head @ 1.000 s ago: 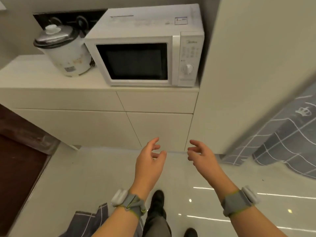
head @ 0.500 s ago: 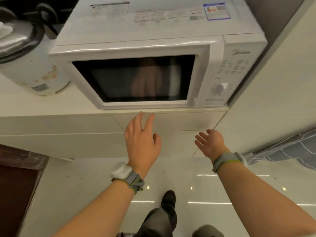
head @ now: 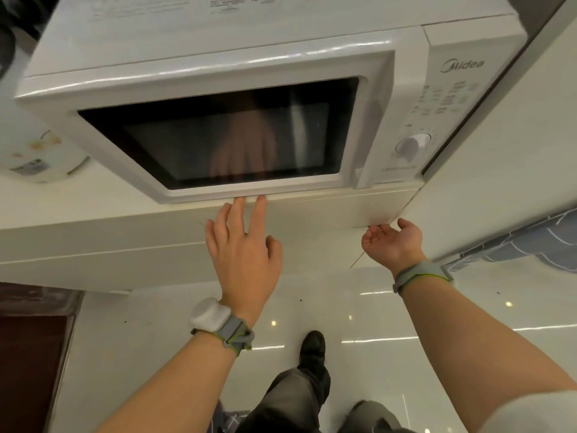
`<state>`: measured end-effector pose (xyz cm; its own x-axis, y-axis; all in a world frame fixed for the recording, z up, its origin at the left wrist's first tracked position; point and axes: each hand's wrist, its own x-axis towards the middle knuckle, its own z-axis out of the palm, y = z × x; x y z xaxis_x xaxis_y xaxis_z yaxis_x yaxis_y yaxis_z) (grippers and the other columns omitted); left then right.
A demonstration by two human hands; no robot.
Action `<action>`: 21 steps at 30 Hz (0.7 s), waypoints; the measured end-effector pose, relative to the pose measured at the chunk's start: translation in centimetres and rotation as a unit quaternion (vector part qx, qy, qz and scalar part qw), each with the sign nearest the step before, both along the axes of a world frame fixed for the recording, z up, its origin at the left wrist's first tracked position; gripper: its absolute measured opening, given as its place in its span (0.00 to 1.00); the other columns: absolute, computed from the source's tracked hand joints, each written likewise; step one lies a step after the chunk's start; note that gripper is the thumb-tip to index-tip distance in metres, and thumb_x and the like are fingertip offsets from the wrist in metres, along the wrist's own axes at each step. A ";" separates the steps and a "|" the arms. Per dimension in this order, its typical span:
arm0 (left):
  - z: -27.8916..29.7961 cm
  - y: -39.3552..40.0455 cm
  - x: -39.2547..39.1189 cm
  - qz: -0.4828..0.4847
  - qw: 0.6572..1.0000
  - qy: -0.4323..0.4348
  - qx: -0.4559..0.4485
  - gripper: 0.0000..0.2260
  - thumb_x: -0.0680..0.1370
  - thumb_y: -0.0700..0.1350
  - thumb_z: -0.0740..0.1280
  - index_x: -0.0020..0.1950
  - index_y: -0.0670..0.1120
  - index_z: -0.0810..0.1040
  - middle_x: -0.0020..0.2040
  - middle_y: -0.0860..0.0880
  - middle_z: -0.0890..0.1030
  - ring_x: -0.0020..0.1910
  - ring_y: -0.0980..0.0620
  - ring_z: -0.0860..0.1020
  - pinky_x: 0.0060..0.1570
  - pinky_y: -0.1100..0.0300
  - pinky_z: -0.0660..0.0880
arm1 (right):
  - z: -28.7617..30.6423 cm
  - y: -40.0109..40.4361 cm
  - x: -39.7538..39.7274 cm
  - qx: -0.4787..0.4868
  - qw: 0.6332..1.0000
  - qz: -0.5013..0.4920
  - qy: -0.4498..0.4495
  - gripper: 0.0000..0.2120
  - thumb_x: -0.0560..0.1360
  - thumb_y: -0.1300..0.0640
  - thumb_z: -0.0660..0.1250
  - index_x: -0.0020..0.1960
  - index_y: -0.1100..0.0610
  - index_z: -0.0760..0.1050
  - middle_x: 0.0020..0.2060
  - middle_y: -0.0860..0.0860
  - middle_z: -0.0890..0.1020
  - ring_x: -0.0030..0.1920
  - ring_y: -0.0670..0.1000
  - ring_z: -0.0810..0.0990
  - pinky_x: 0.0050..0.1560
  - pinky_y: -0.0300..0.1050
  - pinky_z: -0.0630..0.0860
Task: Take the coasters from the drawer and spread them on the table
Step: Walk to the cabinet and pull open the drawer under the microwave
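Note:
The cream drawer front (head: 327, 214) under the microwave is closed; no coasters show. My left hand (head: 243, 248) is flat and open against that drawer front, fingertips reaching the counter's edge just below the microwave door. My right hand (head: 393, 242) is palm up with fingers curled at the drawer's lower right corner, where the fingertips touch its bottom edge. Neither hand holds an object.
A white microwave (head: 218, 89) sits on the counter directly above the drawer. A white rice cooker (head: 34, 151) stands at the left. A tall cream cabinet side (head: 505, 182) rises on the right, with grey checked cloth (head: 537, 245) beside it. Glossy white floor and my shoes lie below.
I have come closer to the cabinet. My left hand rose to the drawer front's top edge; my right hand turned palm up and reached the drawer's lower right corner.

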<state>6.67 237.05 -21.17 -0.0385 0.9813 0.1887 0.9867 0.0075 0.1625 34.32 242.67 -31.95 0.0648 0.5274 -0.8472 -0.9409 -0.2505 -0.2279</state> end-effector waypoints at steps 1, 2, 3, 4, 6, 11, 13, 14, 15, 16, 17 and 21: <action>-0.1 0.0 0.0 -0.001 1.000 0.002 0.001 0.30 0.79 0.50 0.64 0.81 0.53 0.63 0.80 0.44 0.64 0.79 0.39 0.61 0.77 0.35 0.58 | -0.1 -0.2 0.1 0.000 1.000 0.011 -0.003 0.17 0.80 0.45 0.54 0.57 0.55 0.74 0.50 0.50 0.77 0.40 0.50 0.71 0.49 0.43 0.69; -0.1 -0.1 0.0 -0.002 1.000 0.002 0.002 0.29 0.80 0.52 0.63 0.82 0.53 0.63 0.81 0.44 0.64 0.79 0.39 0.61 0.77 0.35 0.58 | -0.1 -0.6 0.2 -0.002 1.000 0.023 -0.010 0.18 0.80 0.44 0.54 0.57 0.55 0.74 0.48 0.50 0.77 0.39 0.50 0.70 0.49 0.43 0.69; -0.2 -0.2 0.1 -0.003 1.000 0.001 0.002 0.29 0.81 0.54 0.61 0.82 0.54 0.62 0.81 0.44 0.63 0.80 0.39 0.60 0.77 0.35 0.58 | -0.1 -1.1 0.2 -0.001 0.999 0.038 -0.019 0.18 0.79 0.43 0.55 0.56 0.55 0.75 0.45 0.50 0.75 0.38 0.50 0.69 0.49 0.43 0.69; -0.2 -0.1 -0.1 -0.002 1.000 0.001 0.000 0.29 0.82 0.56 0.60 0.82 0.54 0.61 0.82 0.44 0.62 0.80 0.39 0.59 0.77 0.35 0.57 | 0.1 -1.3 -0.1 -0.003 0.998 0.055 -0.028 0.18 0.78 0.43 0.55 0.54 0.55 0.75 0.43 0.50 0.74 0.37 0.50 0.69 0.49 0.44 0.69; -0.4 -0.4 -0.1 -0.004 1.000 0.000 -0.009 0.30 0.82 0.60 0.58 0.83 0.55 0.58 0.84 0.44 0.58 0.82 0.39 0.57 0.79 0.35 0.55 | 0.3 -2.3 0.1 -0.004 0.996 0.081 -0.039 0.19 0.78 0.43 0.55 0.53 0.56 0.76 0.44 0.50 0.75 0.39 0.50 0.71 0.56 0.45 0.70; -0.9 -2.2 0.3 -0.018 0.999 0.007 -0.040 0.33 0.82 0.66 0.55 0.84 0.56 0.55 0.86 0.44 0.46 0.84 0.39 0.49 0.79 0.33 0.52 | 1.1 -4.6 2.2 -0.003 0.990 0.135 -0.038 0.25 0.78 0.44 0.58 0.68 0.58 0.74 0.59 0.53 0.81 0.50 0.52 0.77 0.64 0.50 0.71; -0.8 -2.3 0.5 -0.020 0.999 0.017 -0.040 0.33 0.81 0.66 0.57 0.84 0.56 0.56 0.86 0.43 0.47 0.84 0.39 0.50 0.79 0.34 0.52 | 1.4 -5.5 2.7 0.008 0.990 0.134 -0.047 0.23 0.79 0.45 0.58 0.69 0.56 0.75 0.59 0.53 0.82 0.49 0.53 0.76 0.61 0.51 0.72; -0.9 -2.1 0.2 -0.018 0.999 0.024 -0.040 0.34 0.80 0.65 0.59 0.83 0.56 0.57 0.86 0.43 0.48 0.84 0.39 0.51 0.79 0.35 0.53 | 1.8 -5.6 2.4 0.011 0.988 0.146 -0.056 0.23 0.80 0.45 0.58 0.68 0.56 0.76 0.61 0.54 0.82 0.52 0.54 0.77 0.62 0.52 0.73; -0.8 -1.9 0.2 -0.016 0.999 0.026 -0.038 0.34 0.79 0.63 0.62 0.83 0.55 0.59 0.85 0.42 0.49 0.83 0.38 0.52 0.79 0.35 0.54 | 2.4 -5.5 2.4 0.012 0.982 0.170 -0.086 0.22 0.81 0.46 0.58 0.69 0.56 0.75 0.63 0.54 0.80 0.56 0.55 0.78 0.64 0.53 0.73; -0.8 -1.8 0.4 -0.016 0.999 0.023 -0.033 0.34 0.78 0.60 0.65 0.82 0.54 0.61 0.85 0.40 0.51 0.83 0.37 0.54 0.79 0.36 0.57 | 3.3 -5.3 2.5 0.009 0.970 0.196 -0.143 0.21 0.82 0.47 0.59 0.70 0.56 0.74 0.64 0.54 0.79 0.59 0.56 0.78 0.66 0.54 0.72; -0.7 -1.7 0.5 -0.014 0.999 0.016 -0.029 0.34 0.77 0.58 0.67 0.82 0.54 0.63 0.84 0.39 0.53 0.82 0.36 0.56 0.78 0.36 0.59 | 4.1 -4.9 2.6 0.004 0.952 0.216 -0.216 0.20 0.82 0.49 0.59 0.71 0.56 0.73 0.64 0.55 0.78 0.63 0.57 0.77 0.68 0.55 0.71; -0.7 -1.1 0.8 -0.003 1.000 -0.004 -0.013 0.34 0.74 0.52 0.70 0.80 0.52 0.67 0.82 0.38 0.57 0.78 0.35 0.62 0.75 0.38 0.63 | 7.3 -3.2 2.8 0.034 0.889 0.209 -0.406 0.16 0.79 0.57 0.61 0.64 0.57 0.78 0.64 0.54 0.81 0.66 0.57 0.77 0.62 0.49 0.71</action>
<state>7.51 235.95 -21.83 -0.0343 0.9860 0.1634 0.9855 0.0062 0.1693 37.10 239.51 -24.68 0.4277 0.6967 -0.5759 -0.2875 -0.4992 -0.8174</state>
